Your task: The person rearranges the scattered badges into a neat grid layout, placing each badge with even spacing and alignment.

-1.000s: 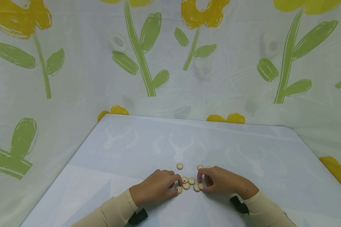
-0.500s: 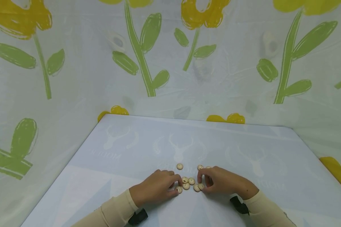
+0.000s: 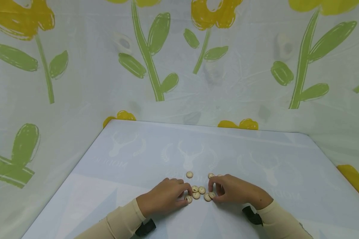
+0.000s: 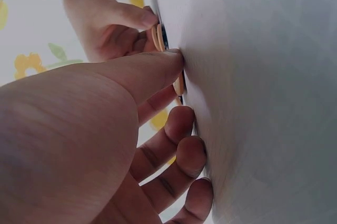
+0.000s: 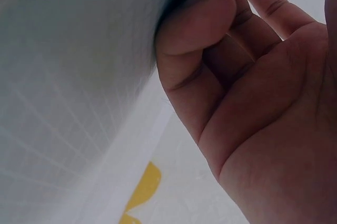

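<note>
Between the thumb and index finger of my left hand (image 3: pixel 167 196) is a pale round wooden button (image 3: pixel 188 199), pinched at the table surface. My right hand (image 3: pixel 233 190) pinches another wooden button (image 3: pixel 212 195), which overlaps a neighbouring button (image 3: pixel 207 197). A small cluster of buttons (image 3: pixel 196 195) lies flat between the hands. In the left wrist view, two buttons (image 4: pixel 157 38) show edge-on at the other hand's thumb, and the left thumb (image 4: pixel 163 69) covers most of its own button. The right wrist view shows curled fingers (image 5: pixel 197 24); no button is visible there.
Beyond the hands a single button (image 3: pixel 189 174) lies apart. Another button (image 3: pixel 211 175) sits close to the right knuckles, with one more partly hidden behind them. The pale printed table (image 3: pixel 155 146) ends at a flower-patterned curtain (image 3: pixel 242 79).
</note>
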The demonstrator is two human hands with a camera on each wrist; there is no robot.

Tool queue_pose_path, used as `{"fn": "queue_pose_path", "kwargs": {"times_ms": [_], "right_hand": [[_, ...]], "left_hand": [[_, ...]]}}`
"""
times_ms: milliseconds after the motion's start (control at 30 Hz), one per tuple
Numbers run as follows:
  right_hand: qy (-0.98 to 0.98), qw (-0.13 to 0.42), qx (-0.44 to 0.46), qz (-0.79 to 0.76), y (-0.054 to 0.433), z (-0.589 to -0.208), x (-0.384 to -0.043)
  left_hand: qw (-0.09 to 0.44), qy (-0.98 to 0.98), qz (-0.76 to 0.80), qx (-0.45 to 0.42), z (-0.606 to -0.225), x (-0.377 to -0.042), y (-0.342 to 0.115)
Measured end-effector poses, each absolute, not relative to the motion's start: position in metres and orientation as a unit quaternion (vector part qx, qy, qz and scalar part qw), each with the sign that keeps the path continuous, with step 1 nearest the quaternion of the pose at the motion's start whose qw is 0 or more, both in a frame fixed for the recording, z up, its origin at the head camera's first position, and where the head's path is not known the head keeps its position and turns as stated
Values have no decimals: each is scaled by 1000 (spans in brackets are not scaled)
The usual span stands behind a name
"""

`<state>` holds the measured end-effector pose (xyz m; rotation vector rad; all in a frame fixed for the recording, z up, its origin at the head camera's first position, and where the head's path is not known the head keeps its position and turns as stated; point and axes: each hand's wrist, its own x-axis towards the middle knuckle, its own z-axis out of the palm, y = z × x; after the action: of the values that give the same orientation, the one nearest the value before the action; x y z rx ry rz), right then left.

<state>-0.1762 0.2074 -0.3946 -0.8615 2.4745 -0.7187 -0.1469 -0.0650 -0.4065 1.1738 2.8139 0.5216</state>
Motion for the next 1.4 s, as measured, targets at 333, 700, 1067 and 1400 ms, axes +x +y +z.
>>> {"fn": "queue_pose_path", "kwargs": {"times_ms": [333,700,1067,1400], "right_hand": [[892,206,-298,-268,207,-391,-175],[898,184,-298,-267,210,-390,-177],[904,175,-288,-264,212,-389,-179],[910,167,-274,-264,215,-390,-181]], "left_hand": [[27,909,171,380,-406,-147,-65],[19,908,170,382,-407,-147,-64],[21,909,166,381,-407,-147,-64],[29,909,164,381,-407,-147,-65]]}}
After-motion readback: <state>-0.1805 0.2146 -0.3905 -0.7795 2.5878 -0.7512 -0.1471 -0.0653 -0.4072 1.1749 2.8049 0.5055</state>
